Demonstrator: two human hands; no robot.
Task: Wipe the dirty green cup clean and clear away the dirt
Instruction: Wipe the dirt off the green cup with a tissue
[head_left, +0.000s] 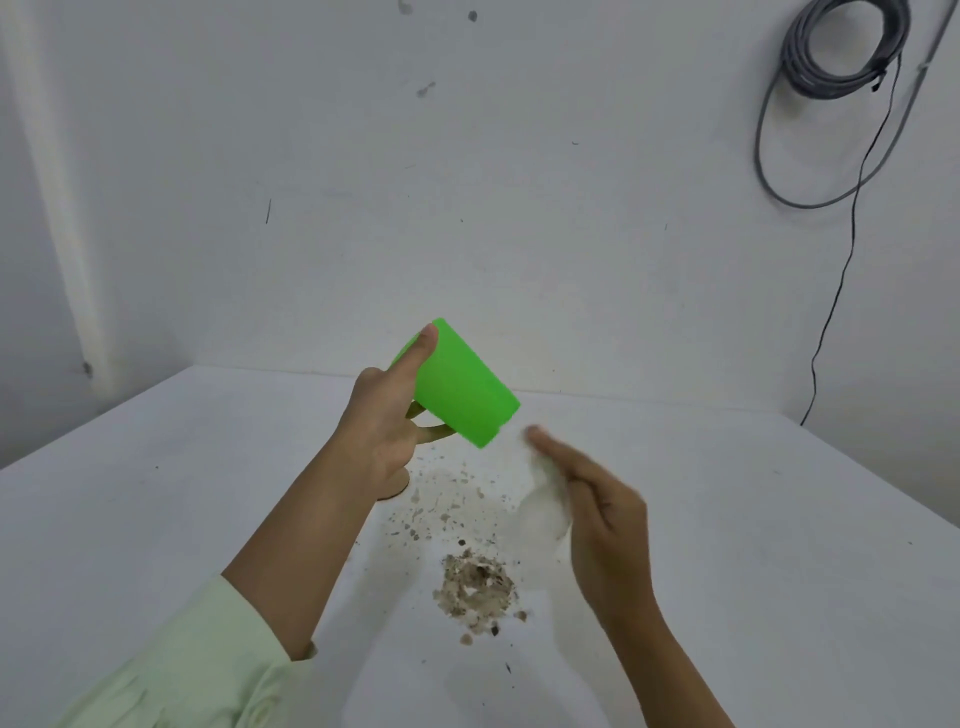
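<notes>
Wiping judged midway.
Left hand (387, 423) is gripping tilted green plastic cup (462, 389), right hand (600, 501) clutching crumpled white tissue (543, 501); brown crumbly dirt (475, 587) is lying uncleared on white tabletop (753, 545).

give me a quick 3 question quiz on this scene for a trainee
1. True or false: the green cup stands upright.
2. Which hand holds the white cloth? A) left B) right
3. Where does the dirt pile lie?
Key: 1. false, the left hand holds it tilted; 2. B, the right hand; 3. on the table, between the two arms.
</notes>
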